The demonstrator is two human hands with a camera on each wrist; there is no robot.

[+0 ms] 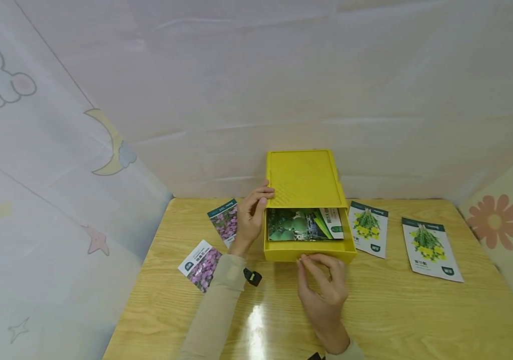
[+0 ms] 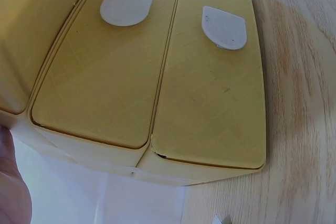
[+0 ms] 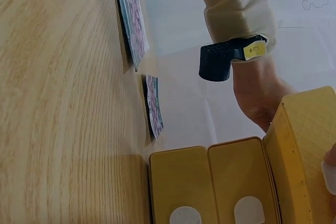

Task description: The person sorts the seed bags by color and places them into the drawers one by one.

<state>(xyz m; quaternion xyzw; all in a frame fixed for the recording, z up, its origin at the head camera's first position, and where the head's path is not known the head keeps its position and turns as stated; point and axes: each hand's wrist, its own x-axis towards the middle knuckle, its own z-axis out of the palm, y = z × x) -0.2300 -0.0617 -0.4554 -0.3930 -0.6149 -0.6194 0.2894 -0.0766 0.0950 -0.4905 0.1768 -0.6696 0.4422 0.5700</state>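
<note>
A yellow drawer box (image 1: 303,175) stands against the back wall, its top drawer (image 1: 279,251) pulled out toward me. Inside lies a seed packet (image 1: 299,225) with a picture of round green fruit; its far end is hidden under the box's top. My left hand (image 1: 251,212) rests against the box's left side, fingertips over the upper edge. At the drawer's front, my right hand (image 1: 324,287) pinches the tab with thumb and fingers. The right wrist view shows this white tab (image 3: 329,178) at its edge. Two lower drawers (image 2: 94,77) are closed, each with a white tab.
Two packets with purple flowers (image 1: 201,267) lie left of the box, one nearer the wall. To the right are two packets with yellow flowers (image 1: 368,230), one farther out. All rest on the wooden table (image 1: 396,320). Patterned cloth (image 1: 238,100) hangs behind and on both sides.
</note>
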